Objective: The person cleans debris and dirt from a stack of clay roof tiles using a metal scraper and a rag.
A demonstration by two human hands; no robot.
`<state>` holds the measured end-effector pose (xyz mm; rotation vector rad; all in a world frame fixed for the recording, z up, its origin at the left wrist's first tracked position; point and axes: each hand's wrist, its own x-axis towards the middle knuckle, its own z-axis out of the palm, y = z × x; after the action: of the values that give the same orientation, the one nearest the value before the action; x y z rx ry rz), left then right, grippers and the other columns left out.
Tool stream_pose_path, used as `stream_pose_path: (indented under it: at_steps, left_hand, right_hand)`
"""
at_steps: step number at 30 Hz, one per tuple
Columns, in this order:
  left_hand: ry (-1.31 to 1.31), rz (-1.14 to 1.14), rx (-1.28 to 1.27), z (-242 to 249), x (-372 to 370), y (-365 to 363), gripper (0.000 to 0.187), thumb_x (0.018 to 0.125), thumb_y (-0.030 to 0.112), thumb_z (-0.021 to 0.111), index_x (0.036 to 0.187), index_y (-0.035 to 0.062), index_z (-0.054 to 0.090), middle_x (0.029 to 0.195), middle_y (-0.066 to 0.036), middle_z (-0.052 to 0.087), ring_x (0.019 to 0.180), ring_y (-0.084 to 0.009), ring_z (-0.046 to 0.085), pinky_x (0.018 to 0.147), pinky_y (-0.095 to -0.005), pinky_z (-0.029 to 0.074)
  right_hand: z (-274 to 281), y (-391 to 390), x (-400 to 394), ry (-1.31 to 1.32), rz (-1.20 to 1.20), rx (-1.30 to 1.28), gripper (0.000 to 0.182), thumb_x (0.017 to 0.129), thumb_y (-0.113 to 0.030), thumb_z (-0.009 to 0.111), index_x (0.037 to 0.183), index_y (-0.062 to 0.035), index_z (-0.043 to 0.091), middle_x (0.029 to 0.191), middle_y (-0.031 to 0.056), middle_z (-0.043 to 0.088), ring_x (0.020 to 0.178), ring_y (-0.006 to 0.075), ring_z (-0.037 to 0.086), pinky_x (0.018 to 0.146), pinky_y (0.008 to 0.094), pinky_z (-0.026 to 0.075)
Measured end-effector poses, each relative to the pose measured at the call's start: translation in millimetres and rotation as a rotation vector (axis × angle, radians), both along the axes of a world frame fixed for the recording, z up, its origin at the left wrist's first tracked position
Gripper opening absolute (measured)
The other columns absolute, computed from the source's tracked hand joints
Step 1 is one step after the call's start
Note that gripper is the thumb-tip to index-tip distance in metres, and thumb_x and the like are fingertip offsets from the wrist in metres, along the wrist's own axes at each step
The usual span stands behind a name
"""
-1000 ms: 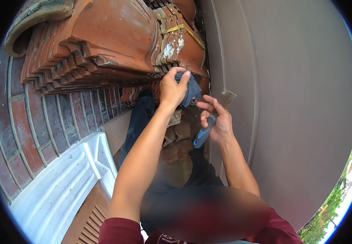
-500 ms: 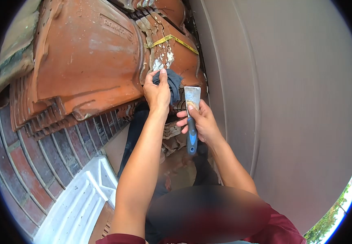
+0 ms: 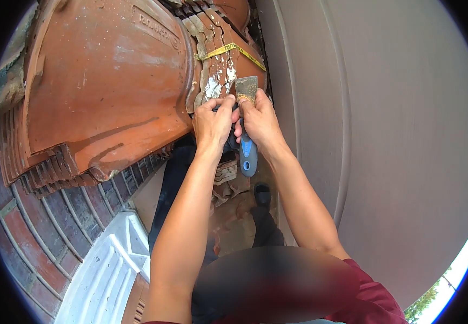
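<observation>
My right hand [image 3: 261, 121] is closed around a putty knife [image 3: 248, 153] with a blue and grey handle. Its stained metal blade points up, and my thumb presses near the blade's base. Close beside it, my left hand [image 3: 211, 127] is closed on a dark grey cloth [image 3: 218, 108], mostly hidden by the fingers. The fingertips of both hands nearly meet next to the blade. Just beyond them stand stacked terracotta roof tiles [image 3: 109, 81], with white splashes [image 3: 212, 86] on their edges.
A yellow strap [image 3: 224, 49] runs around the tile stack. To the right rises a large grey-brown panel [image 3: 401, 140]. A brick wall [image 3: 34, 232] and a white ridged piece [image 3: 96, 275] are at lower left. Tile pieces [image 3: 226, 173] lie below, near a dark shoe [image 3: 262, 194].
My right hand has raised the putty knife, turned its blade and brought it beside my left hand. The cloth shows less now. The view has shifted slightly.
</observation>
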<state>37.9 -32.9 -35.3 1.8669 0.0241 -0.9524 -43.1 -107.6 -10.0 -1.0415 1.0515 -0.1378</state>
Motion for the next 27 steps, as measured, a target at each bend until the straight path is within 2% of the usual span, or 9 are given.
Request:
stream_pose_path:
  at_steps: [1, 5, 8, 10, 12, 17, 20, 21, 27]
  left_hand:
    - [0.179, 0.048, -0.144, 6.7, -5.1, -0.2, 0.030, 0.096, 0.021, 0.065, 0.107, -0.0063, 0.069, 0.061, -0.004, 0.058, 0.042, -0.0109, 0.051, 0.036, -0.0291, 0.039]
    - [0.108, 0.111, -0.153, 17.4, -6.0, -5.6, 0.030, 0.094, 0.014, 0.067, 0.118, -0.0045, 0.065, 0.069, -0.006, 0.062, 0.044, -0.0116, 0.053, 0.037, -0.0306, 0.041]
    - [-0.213, 0.110, -0.069, 9.7, -4.7, -10.6, 0.032, 0.094, 0.017, 0.068, 0.117, -0.0041, 0.066, 0.078, -0.009, 0.065, 0.045, -0.0123, 0.054, 0.038, -0.0315, 0.043]
    - [-0.908, -0.001, -0.007, -34.6, 7.9, -5.7, 0.034, 0.092, 0.020, 0.070, 0.116, -0.0044, 0.067, 0.083, -0.010, 0.066, 0.045, -0.0122, 0.055, 0.039, -0.0318, 0.044]
    - [-1.112, -0.052, 0.053, -43.2, 11.2, -4.9, 0.034, 0.091, 0.022, 0.072, 0.112, -0.0040, 0.068, 0.083, -0.010, 0.066, 0.045, -0.0119, 0.055, 0.039, -0.0314, 0.044]
    - [0.004, -0.003, 0.103, 10.5, 10.0, -14.8, 0.024, 0.090, 0.023, 0.074, 0.095, 0.0001, 0.070, 0.067, -0.004, 0.062, 0.043, -0.0091, 0.050, 0.038, -0.0272, 0.037]
    - [0.204, 0.149, -0.111, 1.0, 12.2, -10.2, 0.020, 0.089, 0.022, 0.075, 0.086, 0.0028, 0.069, 0.060, 0.000, 0.058, 0.041, -0.0072, 0.045, 0.037, -0.0253, 0.030]
    - [0.222, 0.185, -0.143, 1.9, 9.5, -10.9, 0.019, 0.088, 0.020, 0.074, 0.083, 0.0020, 0.070, 0.061, 0.000, 0.058, 0.041, -0.0061, 0.041, 0.037, -0.0248, 0.028]
    - [0.381, 0.264, -0.154, -2.4, 8.3, -8.1, 0.021, 0.086, 0.016, 0.073, 0.082, -0.0044, 0.071, 0.062, -0.002, 0.058, 0.044, -0.0082, 0.042, 0.038, -0.0278, 0.029]
  right_hand:
    - [-0.9, -1.0, 1.1, 0.003, 0.011, -0.002, 0.011, 0.104, -0.013, 0.043, 0.109, -0.0024, 0.041, 0.072, 0.0084, 0.059, 0.045, 0.0132, 0.054, 0.036, 0.0294, 0.047]
    - [-3.4, -2.4, 4.6, -0.001, 0.012, 0.020, 0.012, 0.104, -0.011, 0.042, 0.109, -0.0006, 0.038, 0.074, 0.0101, 0.060, 0.046, 0.0141, 0.056, 0.036, 0.0312, 0.048]
    - [-10.0, -2.6, 8.6, 0.021, 0.030, 0.017, 0.014, 0.102, -0.010, 0.043, 0.110, 0.0003, 0.037, 0.074, 0.0105, 0.059, 0.046, 0.0145, 0.056, 0.036, 0.0319, 0.049]
    - [-9.0, -2.1, 11.6, 0.046, 0.044, -0.018, 0.014, 0.101, -0.009, 0.043, 0.109, 0.0013, 0.037, 0.074, 0.0117, 0.059, 0.045, 0.0153, 0.057, 0.036, 0.0327, 0.049]
    - [-9.2, 0.9, 14.0, 0.072, 0.048, -0.052, 0.015, 0.100, -0.008, 0.043, 0.108, 0.0028, 0.037, 0.074, 0.0134, 0.060, 0.045, 0.0162, 0.057, 0.037, 0.0334, 0.050]
    - [-4.3, 4.1, 24.3, 0.107, -0.032, -0.130, 0.021, 0.097, -0.007, 0.044, 0.110, 0.0082, 0.039, 0.075, 0.0185, 0.062, 0.046, 0.0201, 0.060, 0.037, 0.0345, 0.049]
    - [-9.0, 7.7, 32.8, 0.187, 0.006, -0.291, 0.026, 0.095, -0.007, 0.046, 0.113, 0.0112, 0.040, 0.081, 0.0239, 0.063, 0.059, 0.0279, 0.066, 0.049, 0.0388, 0.053]
    - [-14.4, 10.9, 33.2, 0.205, 0.006, -0.383, 0.026, 0.094, -0.007, 0.046, 0.112, 0.0116, 0.041, 0.090, 0.0293, 0.064, 0.078, 0.0348, 0.069, 0.065, 0.0422, 0.056]
    - [-6.4, 8.7, 30.3, 0.243, 0.036, -0.246, 0.030, 0.094, -0.008, 0.046, 0.116, 0.0121, 0.041, 0.106, 0.0352, 0.062, 0.091, 0.0372, 0.069, 0.075, 0.0431, 0.055]
